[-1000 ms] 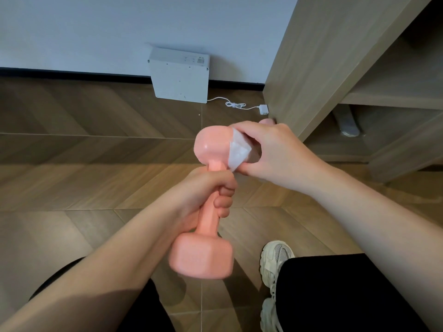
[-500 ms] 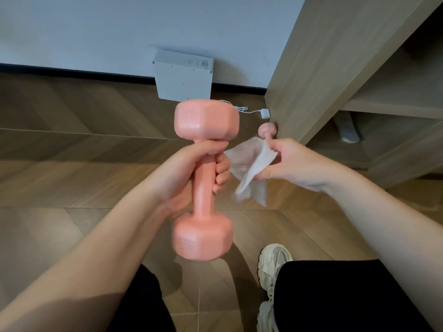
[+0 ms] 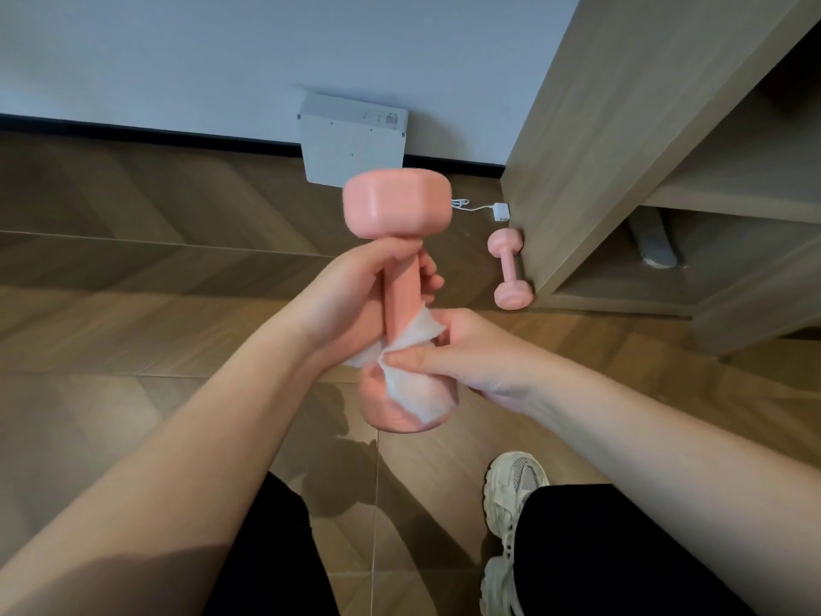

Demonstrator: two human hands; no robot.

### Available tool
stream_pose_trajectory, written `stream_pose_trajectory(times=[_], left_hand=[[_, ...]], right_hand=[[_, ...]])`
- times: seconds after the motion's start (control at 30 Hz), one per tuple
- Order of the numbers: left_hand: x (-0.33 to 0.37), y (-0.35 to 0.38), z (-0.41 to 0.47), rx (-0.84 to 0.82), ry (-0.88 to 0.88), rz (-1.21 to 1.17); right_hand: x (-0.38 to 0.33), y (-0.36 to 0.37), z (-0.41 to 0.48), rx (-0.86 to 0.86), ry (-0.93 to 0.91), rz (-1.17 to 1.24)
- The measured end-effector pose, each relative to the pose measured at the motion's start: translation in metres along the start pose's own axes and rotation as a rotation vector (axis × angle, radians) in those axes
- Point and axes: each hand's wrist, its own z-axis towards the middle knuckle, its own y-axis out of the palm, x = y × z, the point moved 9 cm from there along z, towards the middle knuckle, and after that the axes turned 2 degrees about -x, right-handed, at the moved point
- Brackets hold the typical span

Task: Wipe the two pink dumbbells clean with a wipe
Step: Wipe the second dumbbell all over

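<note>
Pink dumbbell (image 3: 402, 295), first of two: held upright in mid-air at frame centre, one head at 12 o'clock and the other at 6.

Left hand (image 3: 351, 300): fingers and thumb wrapped round the upper handle.

Right hand (image 3: 471, 353): thumb and fingers pinch the wipe (image 3: 413, 384) and press it against the lower handle and over the 6 o'clock head.

Change logged: a second ago the wipe sat on the 12 o'clock head. Half a second ago it hung free at 3 o'clock of the handle, touching nothing. Now it makes contact low down. I read that as the top head done and the bottom head just begun.

Second pink dumbbell (image 3: 508, 269): lying on the wood floor (image 3: 133, 260) at 2 o'clock of the first, seemingly touching the cabinet (image 3: 599, 148). I judge it still to do.

White box (image 3: 353, 144): at 12 o'clock, by the wall.
</note>
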Motion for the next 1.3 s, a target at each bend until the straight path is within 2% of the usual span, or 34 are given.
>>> stream_pose_trajectory(times=[0.13,0.23,0.33,0.4,0.57,0.7,0.83,1.07,1.17,1.3], left_hand=[[0.007,-0.015,-0.001,0.058,0.050,0.572],[0.002,-0.033,-0.003,0.033,-0.044,0.697],[-0.008,-0.062,-0.005,0.214,-0.157,0.679],[-0.021,-0.066,-0.010,0.272,-0.242,0.572],[-0.049,-0.021,-0.015,0.016,-0.339,0.097],[-0.044,0.001,-0.011,-0.043,-0.268,-0.031],[-0.043,0.009,-0.008,0.000,-0.179,-0.067],[-0.026,0.008,-0.007,0.098,0.083,-0.093],[-0.018,0.001,-0.010,0.186,0.169,0.034],[-0.003,-0.012,-0.019,0.309,0.304,0.380]], right_hand=[[0.007,-0.001,0.001,0.070,0.014,-0.036],[0.002,-0.005,-0.004,0.039,-0.015,0.006],[-0.011,-0.018,-0.004,0.107,-0.087,0.077],[-0.025,-0.030,-0.003,0.188,-0.159,0.119],[-0.054,-0.055,0.002,0.343,-0.301,0.223],[-0.062,-0.061,0.005,0.393,-0.337,0.206],[-0.059,-0.065,0.005,0.444,-0.321,0.197],[-0.069,-0.066,0.008,0.447,-0.312,0.221],[-0.074,-0.069,0.010,0.438,-0.282,0.338],[-0.082,-0.081,0.010,0.460,-0.323,0.734]])
